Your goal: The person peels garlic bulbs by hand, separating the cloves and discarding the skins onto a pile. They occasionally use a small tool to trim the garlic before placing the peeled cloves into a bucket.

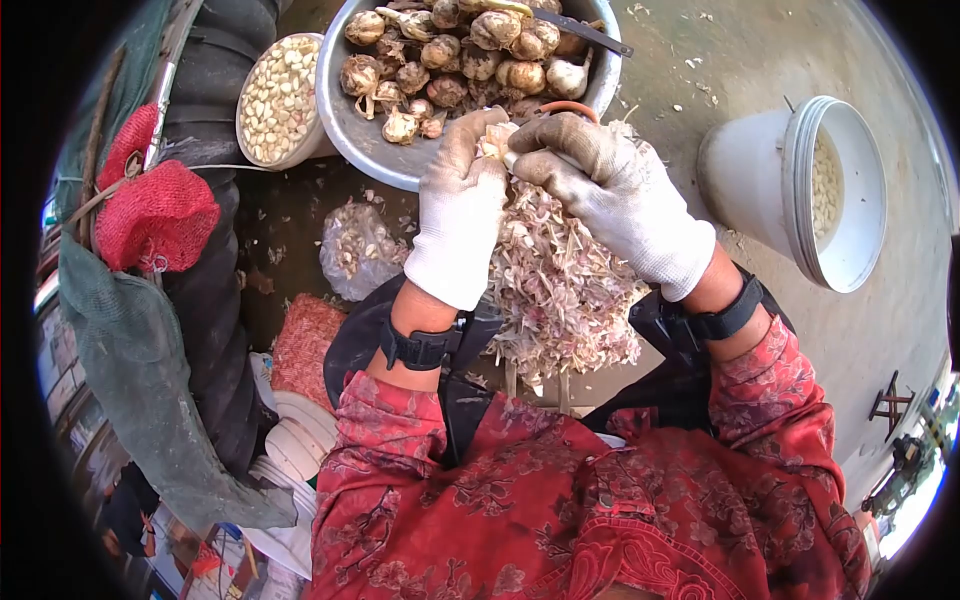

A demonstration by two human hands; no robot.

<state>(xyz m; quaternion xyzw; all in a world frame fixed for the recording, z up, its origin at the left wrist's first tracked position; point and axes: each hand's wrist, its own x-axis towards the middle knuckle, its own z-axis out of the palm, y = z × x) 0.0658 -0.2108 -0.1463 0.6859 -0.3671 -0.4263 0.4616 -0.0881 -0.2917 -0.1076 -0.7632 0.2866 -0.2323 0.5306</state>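
Both my hands wear white work gloves, soiled at the fingers, and meet just over the near rim of a metal basin (365,165). My left hand (460,205) is closed around a partly peeled garlic bulb (495,140). My right hand (615,190) pinches a pale garlic clove (510,159) at the bulb's side; its fingertips partly hide it. Several unpeeled garlic bulbs (440,52) fill the basin, and a knife (585,33) lies across its far side. An orange curved piece (570,108) shows behind my right fingers. Below my hands is a heap of garlic skins (560,290).
At the left of the basin stands a tub of peeled cloves (280,100). A white bucket (750,175) with cloves inside leans at the right. Near my left wrist are a clear plastic bag (360,255) and a red mesh bag (303,345). Green netting (150,370) hangs far left.
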